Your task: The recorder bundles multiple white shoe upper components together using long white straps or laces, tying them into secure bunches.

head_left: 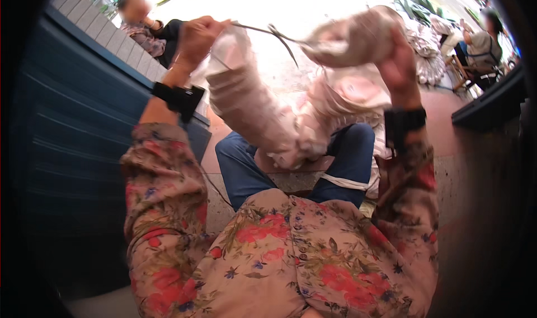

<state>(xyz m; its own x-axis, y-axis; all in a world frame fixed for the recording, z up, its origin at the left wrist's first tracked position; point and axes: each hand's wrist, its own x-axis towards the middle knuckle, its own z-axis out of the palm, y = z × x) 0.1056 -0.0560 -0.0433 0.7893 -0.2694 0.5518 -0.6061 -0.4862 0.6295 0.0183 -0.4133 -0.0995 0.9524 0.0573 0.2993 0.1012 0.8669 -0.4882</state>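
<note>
My left hand (198, 38) is raised, its fingers closed on one end of a thin dark cord-like strip (254, 28). That strip stretches right and forks near its middle, one short end hanging down. Its far end meets a bunched pale cloth bundle (352, 38), blurred by motion. Around the right side of this bundle my right hand (398, 66) is closed. Below, a long pinkish-white stack of ridged cloth (246, 94) leans up from between my knees. More pale folded cloth (347, 94) lies beside it, over my right knee.
A dark blue ribbed panel (84, 122) stands close on my left. Further off, a person (148, 30) sits at the left and another (481, 44) sits on a chair at the right, near heaped pale cloth (425, 46). A pale band (344, 182) crosses my right leg.
</note>
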